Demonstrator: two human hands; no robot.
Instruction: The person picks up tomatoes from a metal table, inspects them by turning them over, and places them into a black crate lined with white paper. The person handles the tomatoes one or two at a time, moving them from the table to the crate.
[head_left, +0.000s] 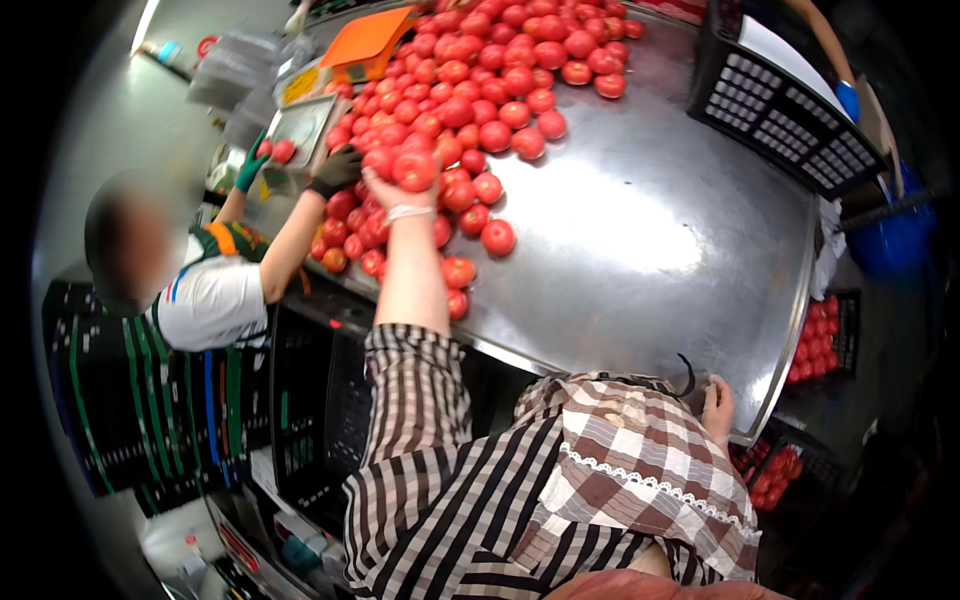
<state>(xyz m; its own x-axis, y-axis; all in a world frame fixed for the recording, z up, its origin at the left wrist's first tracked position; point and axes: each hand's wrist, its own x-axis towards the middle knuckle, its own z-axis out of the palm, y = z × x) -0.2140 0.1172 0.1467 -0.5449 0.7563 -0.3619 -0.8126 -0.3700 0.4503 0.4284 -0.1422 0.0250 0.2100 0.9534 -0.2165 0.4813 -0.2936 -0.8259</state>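
My left hand (401, 193) stretches far across the steel table (585, 292), wearing a pale band at the wrist. It cups red tomatoes (414, 172) at the near side of a large loose heap of tomatoes (457, 112). One tomato sits against the palm and another by the fingers; some fingertips are hidden behind the fruit. Down by the table's near right corner, my right hand (718, 409) rests at the edge beside my checked apron (630, 442). No object shows in it, and its fingers are only partly visible.
A co-worker's dark-gloved hand (337, 171) is close to my left hand; their green-gloved hand (251, 161) is near a weighing scale (304, 127). An orange tray (367, 41) stands behind. A black crate (787, 112) occupies the far right corner. Crated tomatoes (814, 341) lie below right.
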